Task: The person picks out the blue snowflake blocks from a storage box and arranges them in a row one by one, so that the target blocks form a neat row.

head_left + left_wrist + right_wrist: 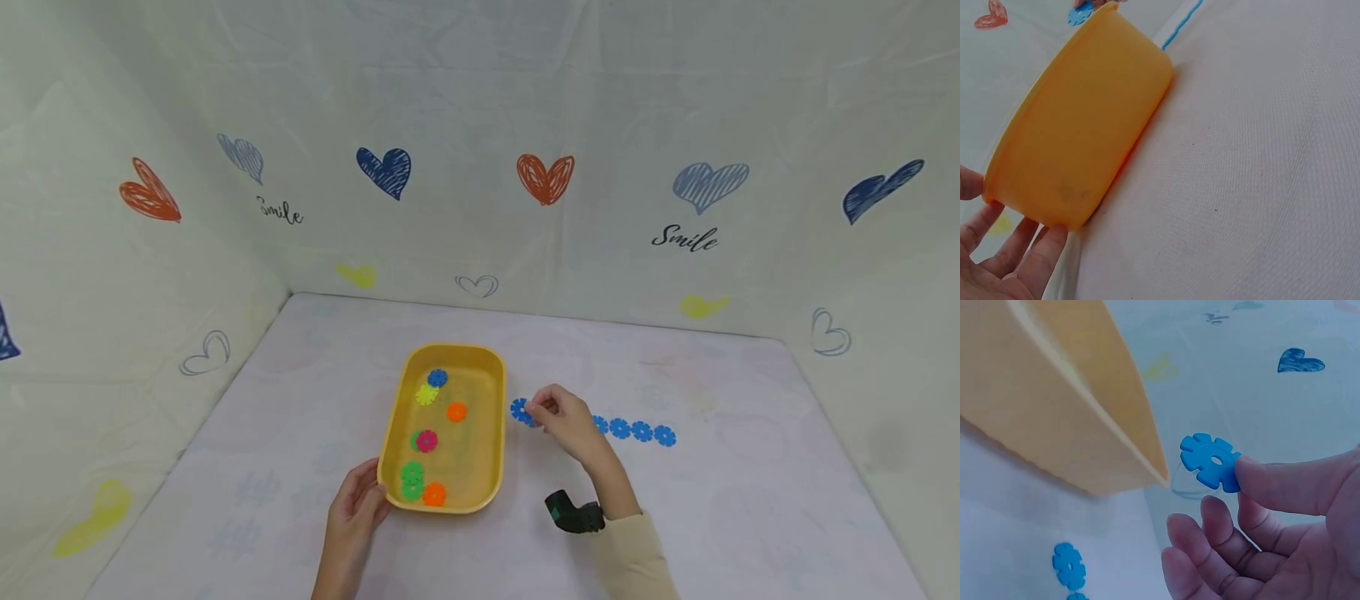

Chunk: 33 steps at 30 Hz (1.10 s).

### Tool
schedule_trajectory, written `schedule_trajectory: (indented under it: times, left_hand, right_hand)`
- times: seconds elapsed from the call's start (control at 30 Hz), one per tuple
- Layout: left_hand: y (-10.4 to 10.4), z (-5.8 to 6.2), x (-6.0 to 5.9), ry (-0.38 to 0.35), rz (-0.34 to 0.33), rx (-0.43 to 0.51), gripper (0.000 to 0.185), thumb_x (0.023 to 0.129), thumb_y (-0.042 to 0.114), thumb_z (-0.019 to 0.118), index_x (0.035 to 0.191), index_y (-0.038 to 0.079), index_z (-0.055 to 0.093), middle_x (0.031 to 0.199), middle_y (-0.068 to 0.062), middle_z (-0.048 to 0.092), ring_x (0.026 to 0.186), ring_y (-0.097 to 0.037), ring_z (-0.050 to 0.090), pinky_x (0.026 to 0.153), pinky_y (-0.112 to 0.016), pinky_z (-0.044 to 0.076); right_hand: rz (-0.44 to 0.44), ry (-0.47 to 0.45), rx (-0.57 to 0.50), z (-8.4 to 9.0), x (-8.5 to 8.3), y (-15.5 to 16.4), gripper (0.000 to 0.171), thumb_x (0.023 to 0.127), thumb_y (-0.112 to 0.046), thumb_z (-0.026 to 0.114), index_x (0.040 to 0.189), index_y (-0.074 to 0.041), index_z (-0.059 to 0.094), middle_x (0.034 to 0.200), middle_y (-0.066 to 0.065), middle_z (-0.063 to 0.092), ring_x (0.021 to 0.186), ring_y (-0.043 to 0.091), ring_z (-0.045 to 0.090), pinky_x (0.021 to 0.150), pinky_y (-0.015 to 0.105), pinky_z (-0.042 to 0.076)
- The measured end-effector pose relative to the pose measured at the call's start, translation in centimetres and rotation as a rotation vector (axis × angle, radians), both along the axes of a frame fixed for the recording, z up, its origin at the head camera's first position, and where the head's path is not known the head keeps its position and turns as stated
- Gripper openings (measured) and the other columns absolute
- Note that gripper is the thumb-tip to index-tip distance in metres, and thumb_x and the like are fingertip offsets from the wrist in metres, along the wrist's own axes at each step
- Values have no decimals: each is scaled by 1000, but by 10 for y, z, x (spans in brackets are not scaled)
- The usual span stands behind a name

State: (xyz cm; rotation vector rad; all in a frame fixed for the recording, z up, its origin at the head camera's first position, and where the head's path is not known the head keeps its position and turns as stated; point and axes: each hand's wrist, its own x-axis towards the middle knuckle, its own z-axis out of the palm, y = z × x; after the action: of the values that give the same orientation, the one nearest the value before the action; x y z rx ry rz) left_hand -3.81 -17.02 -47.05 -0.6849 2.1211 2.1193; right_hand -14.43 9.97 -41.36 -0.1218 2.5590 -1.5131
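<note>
Fingers (1272,481) of the right hand (566,421) pinch a blue snowflake disc (1212,461) by its edge, just off the yellow tray (480,467) at three o'clock. Left hand (356,508) fingers lie straight against the tray's seven o'clock corner on the bench (750,517).

- The blue snowflake disc (1211,461) is a small flat plastic piece with notched lobes round its edge and a hole in the middle. The right hand (564,421) pinches it, lifted off the tabletop (750,500), just beside the right wall of the tray.
- The yellow tray (480,487) is oblong with rounded corners and stands flat on the tabletop. The left hand (356,504) touches its near left corner. Inside lie loose discs (426,440) in blue, yellow, orange, pink and green.
</note>
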Motion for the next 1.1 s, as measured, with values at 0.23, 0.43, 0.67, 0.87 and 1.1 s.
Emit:
schedule_trajectory:
  times: [0.23,0.43,0.67,0.87,1.1]
  left_hand:
    - [1,2,0,-1,2,-8,41,96,14,43,137,8,38,139,-15,43,121,-21,49,90,-24,51]
    - [2,0,-1,-18,14,-21,41,95,14,44,136,9,39,138,-15,44,121,-23,49,89,-24,52]
    - [1,0,0,-10,19,-10,41,96,15,45,136,9,40,137,-15,44,116,-18,52,89,-24,52]
    - [1,1,0,-9,25,-14,41,95,14,46,135,8,41,137,-16,45,111,-13,55,88,-23,52]
    - [1,0,0,-8,27,-9,41,95,14,46,135,8,41,137,-16,45,112,-15,54,88,-23,52]
  right_hand:
    - [-103,-40,-43,-10,0,33,20,92,-17,57,97,1,55,84,15,60,79,27,58,71,33,54]
    - [-171,-64,-29,-23,2,60,22,93,-18,55,100,3,54,87,16,60,80,22,58,68,24,53]
    - [-235,-79,17,-40,5,87,25,94,-21,53,103,3,54,88,15,62,78,17,57,68,21,52]
    - [-269,-112,55,-45,7,111,30,95,-21,52,106,6,52,88,15,61,75,14,56,66,18,50]
    - [-308,-157,86,-49,10,137,35,95,-22,51,111,9,50,88,13,62,71,11,55,62,16,49]
